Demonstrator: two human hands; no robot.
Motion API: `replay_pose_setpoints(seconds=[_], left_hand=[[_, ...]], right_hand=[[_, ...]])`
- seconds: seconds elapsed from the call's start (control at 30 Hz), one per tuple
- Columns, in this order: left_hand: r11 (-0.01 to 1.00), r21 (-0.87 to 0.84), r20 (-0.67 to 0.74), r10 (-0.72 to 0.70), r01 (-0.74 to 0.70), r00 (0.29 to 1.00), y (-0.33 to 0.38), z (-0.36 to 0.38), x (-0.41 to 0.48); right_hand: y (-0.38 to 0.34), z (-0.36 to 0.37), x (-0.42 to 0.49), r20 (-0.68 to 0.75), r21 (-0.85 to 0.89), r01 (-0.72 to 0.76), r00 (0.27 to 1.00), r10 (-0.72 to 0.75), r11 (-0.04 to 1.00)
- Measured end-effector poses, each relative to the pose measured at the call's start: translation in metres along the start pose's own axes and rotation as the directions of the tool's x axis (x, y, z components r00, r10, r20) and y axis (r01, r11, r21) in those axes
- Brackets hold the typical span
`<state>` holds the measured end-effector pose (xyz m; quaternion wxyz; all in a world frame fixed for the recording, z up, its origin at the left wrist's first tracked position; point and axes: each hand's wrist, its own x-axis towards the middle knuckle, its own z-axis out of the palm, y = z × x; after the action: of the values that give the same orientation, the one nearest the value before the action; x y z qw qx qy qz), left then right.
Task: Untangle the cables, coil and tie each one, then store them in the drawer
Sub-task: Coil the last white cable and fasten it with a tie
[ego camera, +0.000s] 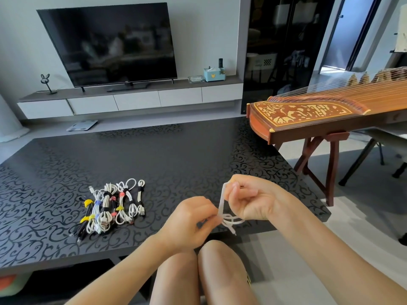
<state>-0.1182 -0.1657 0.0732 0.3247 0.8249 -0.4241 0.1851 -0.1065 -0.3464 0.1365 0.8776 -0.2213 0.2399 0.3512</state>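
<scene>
The white cable [224, 208] is up in the air over the near table [176, 155] edge. The right hand [253, 198] pinches the top of the loop and the left hand [189, 219] pinches the bottom, probably keeping the coil taut for tying. The tied bundles [110, 205] sit well off to the left, out of the way
</scene>
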Motion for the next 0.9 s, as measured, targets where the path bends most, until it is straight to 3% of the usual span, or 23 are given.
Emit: replay_pose_setpoints(seconds=[0.1,0.17,0.2,0.27,0.3,0.37,0.43,0.47,0.57,0.67,0.77,0.83,0.9], left_hand=[[0.966,-0.131,-0.082,-0.233,0.221,0.969,0.003,0.003,-0.001],[0.836,-0.356,-0.043,-0.461,0.418,0.886,0.006,0.003,0.0],[0.761,-0.447,-0.002,-0.526,0.47,0.85,0.007,0.002,0.001],[0.613,-0.6,0.096,-0.582,0.513,0.807,0.01,-0.002,0.004],[0.525,-0.679,0.147,-0.588,0.513,0.796,0.011,-0.004,0.007],[0.359,-0.791,0.227,-0.579,0.495,0.783,0.014,-0.007,0.012],[0.261,-0.838,0.267,-0.571,0.48,0.776,0.016,-0.008,0.017],[0.236,-0.848,0.277,-0.567,0.475,0.776,0.016,-0.009,0.019],[0.211,-0.848,0.307,-0.552,0.485,0.776,0.013,-0.013,0.022],[0.205,-0.839,0.35,-0.505,0.504,0.789,0.013,-0.017,0.023],[0.203,-0.848,0.324,-0.532,0.489,0.782,0.014,-0.014,0.024],[0.197,-0.846,0.292,-0.606,0.496,0.74,0.015,-0.01,0.024],[0.261,-0.811,0.233,-0.678,0.524,0.697,0.016,-0.003,0.023]], right_hand=[[-0.002,-0.003,-0.007,-0.052,-0.115,0.154,0.986,-0.161,0.981],[-0.005,-0.009,-0.012,-0.049,-0.355,0.335,0.926,-0.375,0.873],[-0.006,-0.013,-0.013,-0.013,-0.486,0.431,0.866,-0.5,0.76],[-0.006,-0.018,-0.017,0.165,-0.729,0.554,0.713,-0.682,0.403],[-0.005,-0.02,-0.019,0.282,-0.791,0.57,0.66,-0.697,0.22],[0.0,-0.024,-0.017,0.458,-0.826,0.564,0.667,-0.587,-0.003],[0.009,-0.027,-0.011,0.544,-0.804,0.594,0.707,-0.452,-0.038],[0.015,-0.029,-0.007,0.576,-0.786,0.614,0.687,-0.444,-0.071],[0.026,-0.036,0.006,0.608,-0.763,0.586,0.507,-0.611,-0.272],[0.032,-0.044,0.015,0.564,-0.764,0.596,0.429,-0.706,-0.248],[0.041,-0.048,0.022,0.457,-0.809,0.573,0.473,-0.753,-0.132],[0.053,-0.051,0.025,0.396,-0.834,0.547,0.505,-0.767,-0.071],[0.067,-0.052,0.025,0.363,-0.857,0.514,0.539,-0.76,-0.045]])
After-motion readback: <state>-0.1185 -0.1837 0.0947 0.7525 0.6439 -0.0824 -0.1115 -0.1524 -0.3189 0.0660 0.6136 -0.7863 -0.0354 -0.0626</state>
